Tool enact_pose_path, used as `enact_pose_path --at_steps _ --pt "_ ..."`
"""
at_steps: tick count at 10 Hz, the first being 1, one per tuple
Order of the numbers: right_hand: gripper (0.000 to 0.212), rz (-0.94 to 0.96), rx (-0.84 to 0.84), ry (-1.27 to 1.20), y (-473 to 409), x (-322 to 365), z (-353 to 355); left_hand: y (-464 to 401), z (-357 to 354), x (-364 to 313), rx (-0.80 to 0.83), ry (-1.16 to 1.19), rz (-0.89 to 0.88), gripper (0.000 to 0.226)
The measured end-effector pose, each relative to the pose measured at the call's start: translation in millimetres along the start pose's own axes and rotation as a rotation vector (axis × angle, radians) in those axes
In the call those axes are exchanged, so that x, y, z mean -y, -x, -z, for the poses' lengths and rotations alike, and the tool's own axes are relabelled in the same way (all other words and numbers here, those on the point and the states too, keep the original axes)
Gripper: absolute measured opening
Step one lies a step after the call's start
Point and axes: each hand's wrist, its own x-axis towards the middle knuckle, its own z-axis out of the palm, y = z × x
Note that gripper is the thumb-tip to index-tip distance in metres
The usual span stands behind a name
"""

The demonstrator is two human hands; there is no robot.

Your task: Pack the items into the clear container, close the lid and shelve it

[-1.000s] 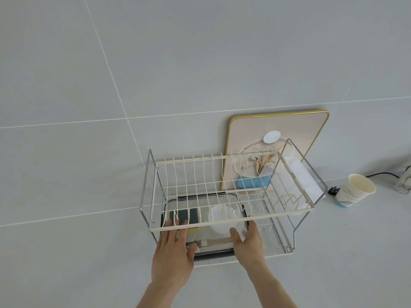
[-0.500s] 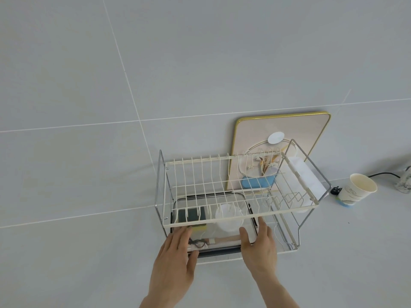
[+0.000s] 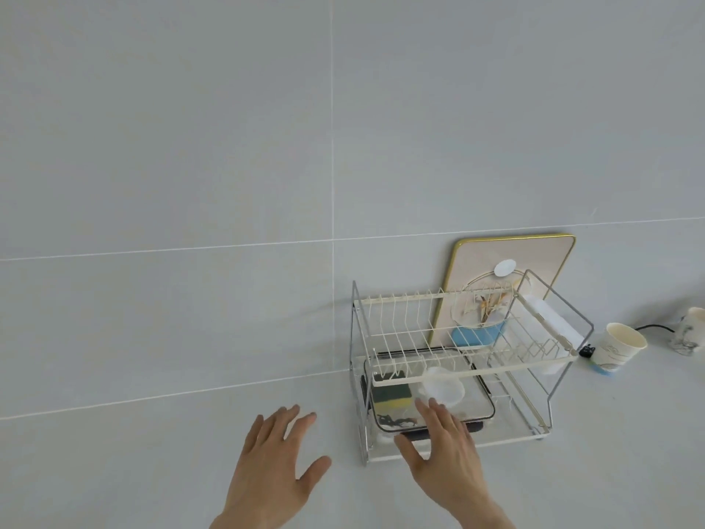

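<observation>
L hand (image 3: pixel 272 461) nearest, fingers spread, holding nothing, over bare counter (image 3: pixel 152 452) left of rack (image 3: pixel 450 372). R hand (image 3: pixel 446 448) flat and splayed at rack's front, fingertips by the box (image 3: pixel 427 391), no grip on it. Box w/ lid on sits on bottom tier, sponge (image 3: pixel 391 391) inside. Behind: tray (image 3: pixel 507 269) against wall; cup (image 3: pixel 616 347) to the right.

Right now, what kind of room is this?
Probably a kitchen counter against a tiled wall. A two-tier wire dish rack stands there, with a clear container holding a scrubbing sponge on its lower shelf, and a paper cup nearby.
</observation>
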Motion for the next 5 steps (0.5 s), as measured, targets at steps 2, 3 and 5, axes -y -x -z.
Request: enact_pose_path --at_steps 2,3,5 --pt "0.084 0.059 0.139 0.048 18 114 -10 36 58 84 0.014 -0.032 0.029 0.085" --pt "0.087 0.077 0.166 0.055 23 166 -7 50 87 122 0.023 -0.032 0.046 0.087" --pt "0.087 0.128 0.197 0.062 37 233 3 74 128 163 0.055 0.005 0.062 0.084"
